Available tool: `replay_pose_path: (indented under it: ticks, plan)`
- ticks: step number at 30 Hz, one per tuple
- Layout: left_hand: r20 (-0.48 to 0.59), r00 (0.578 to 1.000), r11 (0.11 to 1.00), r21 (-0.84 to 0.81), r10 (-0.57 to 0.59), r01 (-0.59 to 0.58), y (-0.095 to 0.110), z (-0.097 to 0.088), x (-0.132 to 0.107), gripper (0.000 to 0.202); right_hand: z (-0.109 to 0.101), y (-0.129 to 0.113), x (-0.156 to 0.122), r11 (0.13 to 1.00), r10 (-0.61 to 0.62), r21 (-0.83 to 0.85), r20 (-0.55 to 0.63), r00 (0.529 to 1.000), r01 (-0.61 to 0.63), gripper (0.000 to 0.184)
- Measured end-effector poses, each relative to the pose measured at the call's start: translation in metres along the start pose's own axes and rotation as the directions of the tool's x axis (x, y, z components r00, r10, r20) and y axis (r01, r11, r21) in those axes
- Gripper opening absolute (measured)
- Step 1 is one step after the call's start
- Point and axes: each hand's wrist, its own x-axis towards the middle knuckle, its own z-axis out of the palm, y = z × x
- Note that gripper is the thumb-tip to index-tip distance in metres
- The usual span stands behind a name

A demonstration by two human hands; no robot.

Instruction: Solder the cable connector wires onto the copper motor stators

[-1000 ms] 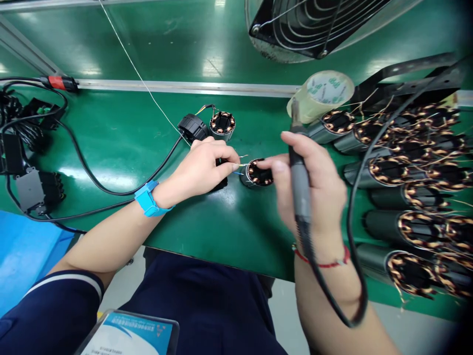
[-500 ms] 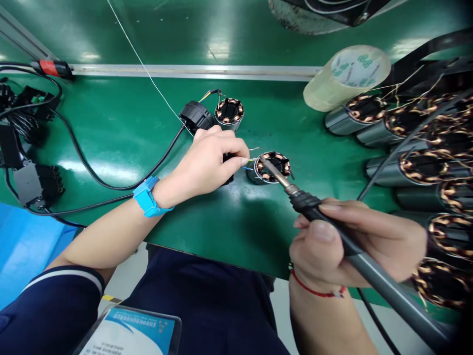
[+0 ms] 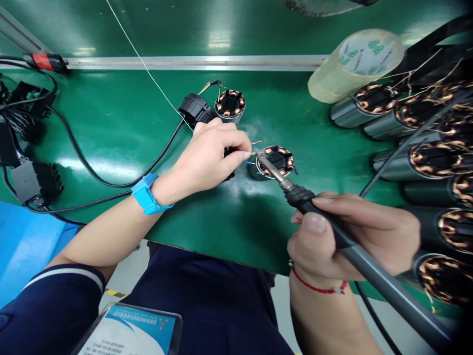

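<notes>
My right hand [image 3: 354, 236] grips a soldering iron [image 3: 310, 202], its tip at the left rim of a motor stator [image 3: 281, 160] with copper windings. Pinched between thumb and forefinger of my left hand [image 3: 218, 153] is the end of a solder wire [image 3: 142, 61], which runs up and out of view; a yellow wire shows at the same fingertips. A blue wire [image 3: 249, 162] reaches the stator just below. Under my left palm sits a black part, mostly hidden. Thin smoke rises near the tip. Behind my hand stand a black round cap [image 3: 195, 109] and a second stator [image 3: 229, 106].
Several stators [image 3: 384, 118] lie in rows at the right, beside a big roll of clear tape [image 3: 354, 64]. Black cables and connectors [image 3: 35, 180] spread over the left side. The iron's cord [image 3: 410, 138] crosses the right side. A blue bin [image 3: 29, 251] is at lower left.
The iron's tip has shifted slightly left to meet the wire end at the stator rim, and faint smoke now shows. My left hand keeps its pinch. The whole view has tilted a little.
</notes>
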Motion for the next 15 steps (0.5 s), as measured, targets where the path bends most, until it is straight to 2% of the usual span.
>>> replay_pose_path:
  ticks: [6, 11, 15]
  plan:
    - [-0.001, 1.0, 1.0, -0.007, -0.012, 0.012, 0.001, 0.001, 0.001, 0.016, 0.0, -0.001, 0.001, 1.0, 0.006, -0.014, -0.016, 1.0, -0.006, 0.017]
    - [0.0, 1.0, 1.0, -0.01, -0.014, 0.014, 0.001, 0.0, 0.001, 0.015, -0.005, 0.007, 0.001, 0.994, -0.075, -0.078, 0.001, 0.997, 0.075, 0.028]
    - [-0.006, 1.0, 1.0, -0.011, -0.013, 0.012, 0.001, 0.001, 0.001, 0.016, -0.003, 0.009, -0.002, 0.997, -0.026, -0.08, -0.012, 1.0, 0.025, 0.037]
